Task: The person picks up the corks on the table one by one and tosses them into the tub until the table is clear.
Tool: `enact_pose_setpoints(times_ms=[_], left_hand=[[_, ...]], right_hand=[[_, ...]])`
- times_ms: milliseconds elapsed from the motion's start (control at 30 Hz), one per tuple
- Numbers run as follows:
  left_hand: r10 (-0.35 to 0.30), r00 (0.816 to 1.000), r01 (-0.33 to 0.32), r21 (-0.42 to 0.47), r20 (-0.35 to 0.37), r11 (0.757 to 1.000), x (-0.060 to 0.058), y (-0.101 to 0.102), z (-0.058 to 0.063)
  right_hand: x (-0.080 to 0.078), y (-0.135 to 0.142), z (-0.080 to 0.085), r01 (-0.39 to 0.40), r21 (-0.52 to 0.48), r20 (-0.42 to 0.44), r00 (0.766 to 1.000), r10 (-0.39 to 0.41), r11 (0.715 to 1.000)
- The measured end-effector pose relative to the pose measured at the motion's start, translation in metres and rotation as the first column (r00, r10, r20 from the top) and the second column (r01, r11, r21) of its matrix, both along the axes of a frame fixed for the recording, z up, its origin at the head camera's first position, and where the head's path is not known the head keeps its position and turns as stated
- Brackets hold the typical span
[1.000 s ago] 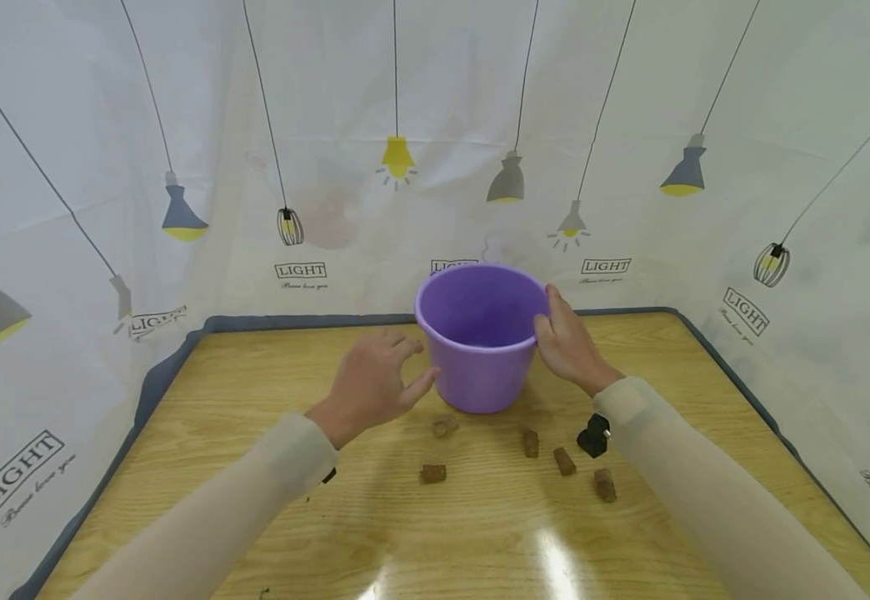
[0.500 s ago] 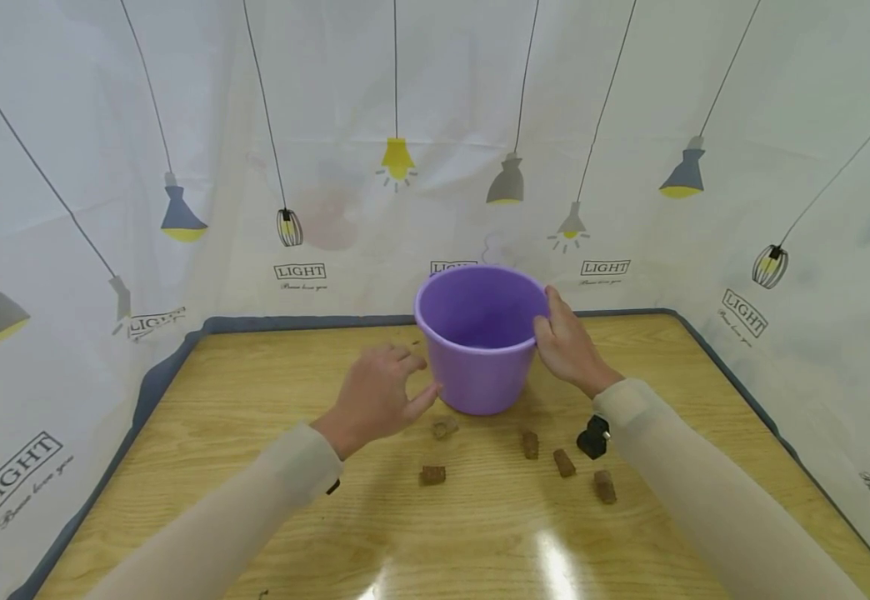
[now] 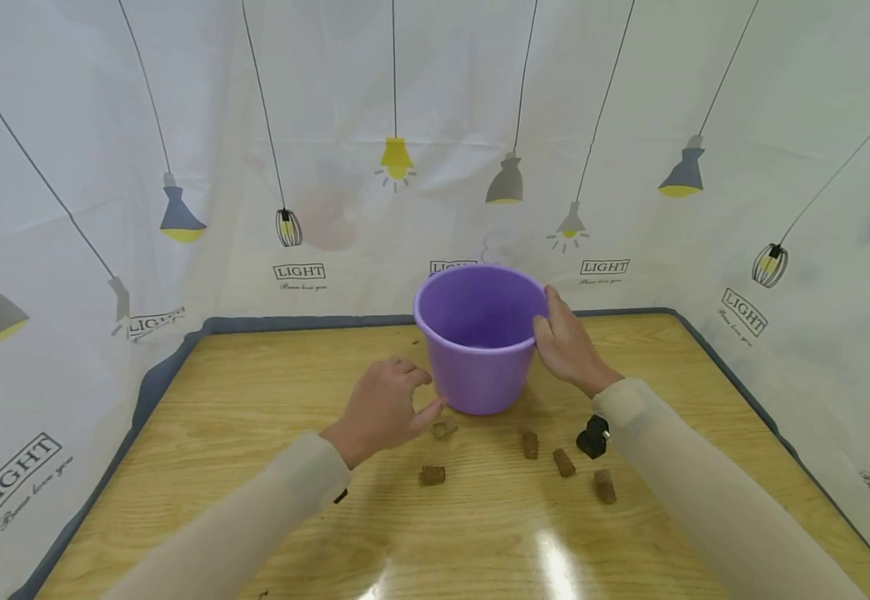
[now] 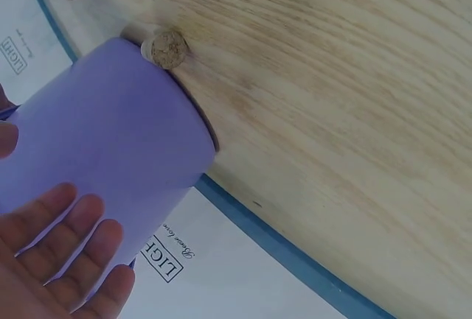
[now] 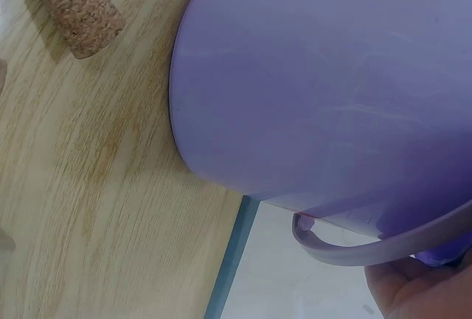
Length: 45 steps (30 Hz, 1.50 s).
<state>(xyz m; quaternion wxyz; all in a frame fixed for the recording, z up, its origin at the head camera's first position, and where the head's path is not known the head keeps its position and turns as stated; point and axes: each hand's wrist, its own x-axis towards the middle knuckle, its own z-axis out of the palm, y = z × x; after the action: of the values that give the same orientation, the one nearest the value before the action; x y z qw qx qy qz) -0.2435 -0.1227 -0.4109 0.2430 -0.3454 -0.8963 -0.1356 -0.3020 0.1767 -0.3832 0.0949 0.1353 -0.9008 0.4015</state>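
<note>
A purple plastic bucket (image 3: 480,379) stands on the wooden table, its mouth turned a little toward me. My right hand (image 3: 573,350) grips the rim at its right side, thumb in front. In the right wrist view the bucket's handle (image 5: 346,251) hangs down beside that hand. My left hand (image 3: 388,410) is low at the bucket's left side, thumb and fingers apart with nothing between them. Just beyond its thumb lies a pale cork (image 3: 446,428), close to the bucket's base. The left wrist view shows this hand's fingers (image 4: 85,219) extended in front of the bucket wall.
More corks lie on the table in front of the bucket: a reddish cork (image 3: 432,475) nearer me, and to the right a cork (image 3: 529,444), a second cork (image 3: 564,462) and a third cork (image 3: 604,486). A black wrist device (image 3: 593,437) shows below the right sleeve. Lamp-printed cloth (image 3: 375,233) encloses the table.
My left hand has moved down and slightly right along the bucket's side, toward the pale cork. The right hand and the bucket have stayed in place.
</note>
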Motion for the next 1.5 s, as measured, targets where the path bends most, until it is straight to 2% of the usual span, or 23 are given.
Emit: enact_pose_setpoints(times_ms=[233,533,800,1100,1333,1500], left_hand=[[0.036,0.998,-0.035,-0.023,0.061,0.999,0.001,0.004,-0.006],[0.036,0.997,-0.031,-0.061,0.073,0.998,0.000,0.008,-0.012],[0.070,0.983,-0.046,-0.142,0.168,0.989,0.002,0.013,-0.015],[0.093,0.986,-0.062,-0.216,0.138,0.974,0.000,0.018,-0.023],[0.122,0.981,-0.081,-0.245,0.153,0.966,-0.002,0.021,-0.027],[0.144,0.970,-0.089,-0.267,0.196,0.960,-0.004,0.022,-0.028]], right_hand=[[0.000,0.000,0.000,-0.001,-0.001,0.003,1.000,0.001,1.000],[0.001,-0.001,0.000,0.008,0.001,-0.001,1.000,-0.008,1.000],[0.001,0.000,0.000,0.003,0.006,0.008,1.000,-0.003,1.000],[0.002,0.000,0.001,-0.003,-0.003,0.004,1.000,0.003,1.000],[0.002,0.000,0.001,-0.012,-0.002,0.015,1.000,0.012,1.000],[0.001,0.000,0.000,-0.006,0.001,0.011,1.000,0.006,1.000]])
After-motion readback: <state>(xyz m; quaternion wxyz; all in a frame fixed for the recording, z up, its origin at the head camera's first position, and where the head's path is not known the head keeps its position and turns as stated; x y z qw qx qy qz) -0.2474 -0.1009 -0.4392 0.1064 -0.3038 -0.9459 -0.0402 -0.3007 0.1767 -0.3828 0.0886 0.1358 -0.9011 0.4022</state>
